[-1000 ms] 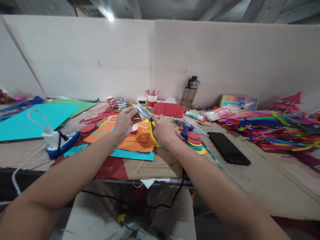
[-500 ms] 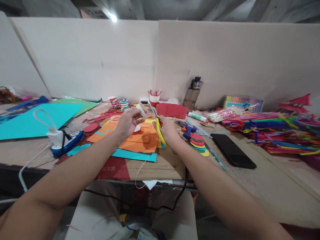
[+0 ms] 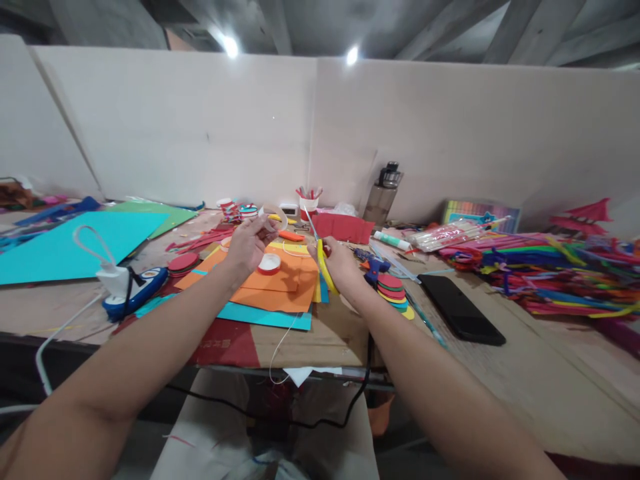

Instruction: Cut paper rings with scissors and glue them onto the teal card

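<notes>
a pale, curled strip (image 3: 285, 220) is pinched in the closed grip of a person's left hand (image 3: 247, 247) above orange sheets (image 3: 265, 300) on a cluttered bench (image 3: 65, 313), while the right hand (image 3: 341, 265) grips yellow-handled scissors (image 3: 325, 270), blades pointing away. the work appears paused between snips; another would call for bringing blades and strip together.

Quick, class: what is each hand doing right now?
Left hand: closed on a pale ring-shaped strip.
Right hand: closed on yellow-handled scissors.
</notes>
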Demonstrator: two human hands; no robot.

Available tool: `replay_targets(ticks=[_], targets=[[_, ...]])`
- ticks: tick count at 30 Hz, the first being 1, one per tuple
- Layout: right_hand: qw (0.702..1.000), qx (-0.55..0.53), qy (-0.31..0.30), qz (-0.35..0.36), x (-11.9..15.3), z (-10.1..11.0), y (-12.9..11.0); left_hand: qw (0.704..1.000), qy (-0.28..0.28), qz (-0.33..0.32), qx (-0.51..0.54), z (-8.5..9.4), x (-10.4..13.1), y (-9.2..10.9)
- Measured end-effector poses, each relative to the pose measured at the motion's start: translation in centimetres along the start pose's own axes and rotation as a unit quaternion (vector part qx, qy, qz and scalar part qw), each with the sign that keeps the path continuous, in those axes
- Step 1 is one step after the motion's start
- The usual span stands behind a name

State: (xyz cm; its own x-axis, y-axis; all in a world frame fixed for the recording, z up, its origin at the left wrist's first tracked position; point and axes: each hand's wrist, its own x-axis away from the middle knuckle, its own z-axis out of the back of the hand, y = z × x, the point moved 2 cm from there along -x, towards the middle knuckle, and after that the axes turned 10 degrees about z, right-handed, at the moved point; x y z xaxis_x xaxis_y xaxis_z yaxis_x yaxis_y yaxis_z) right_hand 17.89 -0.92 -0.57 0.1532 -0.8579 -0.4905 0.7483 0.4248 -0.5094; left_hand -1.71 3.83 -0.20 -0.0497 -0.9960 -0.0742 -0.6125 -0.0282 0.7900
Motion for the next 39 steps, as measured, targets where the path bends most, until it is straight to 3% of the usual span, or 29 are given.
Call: replay_targets(ticks=[5,10,19,25,28,31,35,39], targets=[[0.992,0.111,-0.053,-0.017,0.3,0.3,0.1,0.999,0.007,-0.039,-0.003,1.0,-0.9,0.4],[0.971,0.2,-0.127,-0.03,0.8,0.2,0.3,0.999,0.036,-0.025,-0.023,1.2,-0.9,0.3],[0.962,0.203,-0.179,-0.033,1.5,0.1,-1.2,0.996,0.072,0.014,-0.054,0.8,-0.1,0.1],[0.936,0.229,-0.268,0.001,1.9,0.8,-2.1,0.997,0.05,0.005,-0.066,0.6,0.1,-0.3],[0.936,0.244,-0.253,-0.002,1.5,1.5,-2.1,0.997,0.033,0.011,-0.069,0.4,0.2,-0.5],[0.951,0.25,-0.179,-0.013,0.9,1.7,-1.5,0.997,0.021,0.011,-0.072,0.2,0.4,-0.6],[0.971,0.219,-0.091,0.04,0.1,0.7,-0.5,0.996,0.014,0.016,-0.09,0.0,0.7,-1.0],[0.961,0.224,-0.124,0.108,-1.2,-0.9,-0.3,0.995,-0.002,0.018,-0.099,0.1,0.6,-1.3]])
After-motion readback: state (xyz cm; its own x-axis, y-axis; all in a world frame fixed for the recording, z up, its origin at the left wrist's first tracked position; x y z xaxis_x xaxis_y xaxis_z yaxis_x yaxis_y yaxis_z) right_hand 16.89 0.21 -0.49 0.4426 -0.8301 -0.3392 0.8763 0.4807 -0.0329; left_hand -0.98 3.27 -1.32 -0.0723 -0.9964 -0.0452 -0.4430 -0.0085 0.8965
